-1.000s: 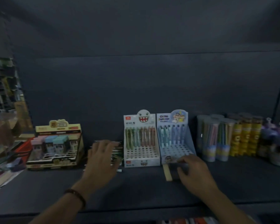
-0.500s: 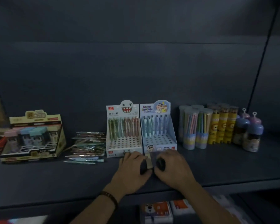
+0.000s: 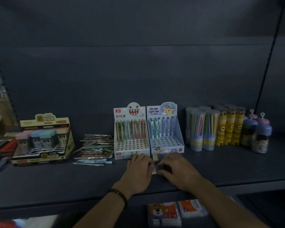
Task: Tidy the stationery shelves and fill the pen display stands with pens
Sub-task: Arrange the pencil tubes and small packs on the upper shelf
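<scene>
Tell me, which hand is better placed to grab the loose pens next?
Probably the left hand: the loose pens lie on its side, left of the white stand. The right hand would have to cross over. Both hold a small pack.

At the left of the frame I see a yellow display box point(image 3: 43, 139) with pink, blue and teal cases in a row. Red things point(image 3: 8, 145) lie at the far left edge, too dim to tell. At the right stand clear pencil tubes point(image 3: 202, 129), yellow lion-face tubes point(image 3: 229, 129) just beside them, then round-capped jars point(image 3: 257, 135). Flat packets point(image 3: 164, 214) sit at bottom centre.
</scene>
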`<state>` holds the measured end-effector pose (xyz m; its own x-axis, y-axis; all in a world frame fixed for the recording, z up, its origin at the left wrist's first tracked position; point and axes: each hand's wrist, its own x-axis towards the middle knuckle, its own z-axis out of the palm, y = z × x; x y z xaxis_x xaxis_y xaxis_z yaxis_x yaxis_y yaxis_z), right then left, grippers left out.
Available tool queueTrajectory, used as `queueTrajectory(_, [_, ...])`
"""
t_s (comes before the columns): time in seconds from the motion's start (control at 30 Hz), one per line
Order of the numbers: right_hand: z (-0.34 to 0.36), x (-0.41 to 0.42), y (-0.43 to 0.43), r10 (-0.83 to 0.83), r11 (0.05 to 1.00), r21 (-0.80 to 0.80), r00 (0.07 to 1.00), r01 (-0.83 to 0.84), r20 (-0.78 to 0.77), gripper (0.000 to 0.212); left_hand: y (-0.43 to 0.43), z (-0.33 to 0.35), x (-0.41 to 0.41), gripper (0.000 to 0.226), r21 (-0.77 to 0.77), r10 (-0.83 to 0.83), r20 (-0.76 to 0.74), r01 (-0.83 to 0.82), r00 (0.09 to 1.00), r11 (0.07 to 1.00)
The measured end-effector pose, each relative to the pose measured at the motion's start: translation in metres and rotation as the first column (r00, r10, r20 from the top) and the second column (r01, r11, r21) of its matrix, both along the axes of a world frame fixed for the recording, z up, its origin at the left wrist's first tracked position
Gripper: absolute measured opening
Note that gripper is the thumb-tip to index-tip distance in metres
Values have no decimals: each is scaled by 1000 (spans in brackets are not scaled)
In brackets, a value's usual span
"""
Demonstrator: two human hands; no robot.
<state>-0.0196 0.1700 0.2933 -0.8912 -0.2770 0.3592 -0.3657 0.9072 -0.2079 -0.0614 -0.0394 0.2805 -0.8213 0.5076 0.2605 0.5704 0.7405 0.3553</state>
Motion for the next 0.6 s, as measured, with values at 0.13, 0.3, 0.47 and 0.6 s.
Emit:
queueTrajectory(0.13, [9,-4,-5,45,991,127,999,-47,14,30,-7,4,0,35,146,-32,89,19,996,989])
queueTrajectory(0.3, [18,-14,-14,101,988,108,993,-108,69,20,-32,9,-4,9,235,-85,220,31,972,972])
queueTrajectory(0.47, [36,-23,-62,169,977,-127,985,-171,-25,12,-66,13,-3,14,542,-19,188,-88,982,836])
queueTrajectory(0.6, [48,-35,-116,187,880,-437,982,-185,-38,15,-106,19,-5,13,734,-74,299,-180,952,655])
